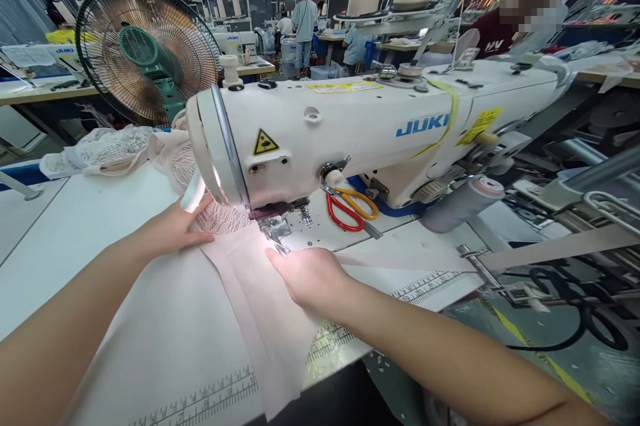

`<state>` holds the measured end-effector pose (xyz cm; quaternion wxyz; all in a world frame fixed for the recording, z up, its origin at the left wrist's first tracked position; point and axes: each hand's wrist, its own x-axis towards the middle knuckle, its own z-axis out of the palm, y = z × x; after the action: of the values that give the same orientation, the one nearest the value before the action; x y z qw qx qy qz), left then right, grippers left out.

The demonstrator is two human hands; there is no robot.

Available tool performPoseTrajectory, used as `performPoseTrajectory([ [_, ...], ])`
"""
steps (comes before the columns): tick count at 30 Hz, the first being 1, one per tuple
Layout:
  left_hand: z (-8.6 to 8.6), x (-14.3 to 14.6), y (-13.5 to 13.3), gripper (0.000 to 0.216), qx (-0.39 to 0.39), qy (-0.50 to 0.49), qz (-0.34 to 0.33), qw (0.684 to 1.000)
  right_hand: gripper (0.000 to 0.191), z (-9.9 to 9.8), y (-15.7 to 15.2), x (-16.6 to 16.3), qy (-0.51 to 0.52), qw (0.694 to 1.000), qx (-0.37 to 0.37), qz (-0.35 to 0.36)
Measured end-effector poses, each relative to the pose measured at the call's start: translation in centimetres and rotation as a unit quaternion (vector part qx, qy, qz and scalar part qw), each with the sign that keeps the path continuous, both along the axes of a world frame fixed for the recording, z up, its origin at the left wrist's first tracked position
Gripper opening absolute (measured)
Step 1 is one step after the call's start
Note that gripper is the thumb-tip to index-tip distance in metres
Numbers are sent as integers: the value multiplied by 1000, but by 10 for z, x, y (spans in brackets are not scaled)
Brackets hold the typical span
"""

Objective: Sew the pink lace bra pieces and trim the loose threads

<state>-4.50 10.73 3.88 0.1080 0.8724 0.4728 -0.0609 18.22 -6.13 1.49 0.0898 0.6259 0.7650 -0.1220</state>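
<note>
A pale pink fabric piece (260,319) lies under the needle area of a white JUKI sewing machine (320,126) and hangs over the table's front edge. My left hand (175,229) rests left of the presser foot (273,236), thumb and fingers apart, touching the fabric and the pink lace (225,218) behind it. Close in front of the foot, my right hand (315,276) grips the fabric's right side, its thumb pointing at the foot. Most of the right fingers are hidden under the hand. A lamp lights the cloth around the foot.
Red and orange-handled scissors (353,209) lie beneath the machine arm, near a grey thread cone (463,203). A fabric strip (560,249) runs through a metal guide at right. More lace (115,149) is heaped behind left, before a large fan (145,53). Other people work farther back.
</note>
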Motion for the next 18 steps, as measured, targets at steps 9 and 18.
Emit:
performPoseTrajectory([
  [9,4,30,-72,40,186,1,-20,982,49,19,-26,21,56,997,21,51],
  [18,-39,59,-179,58,162,-91,-334,924,43,2,-74,56,101,985,42,133],
])
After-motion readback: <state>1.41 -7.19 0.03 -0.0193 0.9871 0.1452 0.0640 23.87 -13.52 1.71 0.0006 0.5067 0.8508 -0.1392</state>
